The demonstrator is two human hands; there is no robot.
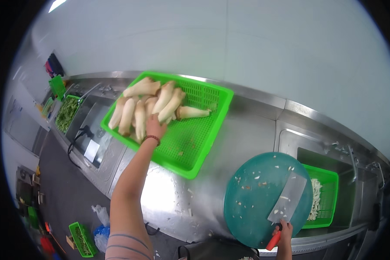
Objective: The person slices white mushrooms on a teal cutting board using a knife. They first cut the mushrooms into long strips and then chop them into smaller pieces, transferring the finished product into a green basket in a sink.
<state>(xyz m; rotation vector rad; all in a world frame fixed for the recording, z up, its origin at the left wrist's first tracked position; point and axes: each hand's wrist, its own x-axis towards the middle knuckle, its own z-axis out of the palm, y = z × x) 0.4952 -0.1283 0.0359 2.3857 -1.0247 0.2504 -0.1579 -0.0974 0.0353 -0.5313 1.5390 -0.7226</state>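
My left hand [156,126], with a beaded bracelet at the wrist, reaches into a green plastic basket [211,139] and touches the king oyster mushrooms [170,105] heaped in its left half. Whether its fingers grip one is hidden by the back of the hand. At the lower right, my right hand [284,230] is closed around the red handle of a cleaver [288,198]. The wide blade lies flat over a round green cutting board [250,208], with mushroom bits on both blade and board.
Right of the board, a green basket [331,195] of cut mushroom pieces stands in a steel sink [344,204]. Another sink [96,120] lies left, with a basket of leafy greens [67,112] beyond. A steel backsplash and faucets run along the wall. Bags and a basket are on the floor.
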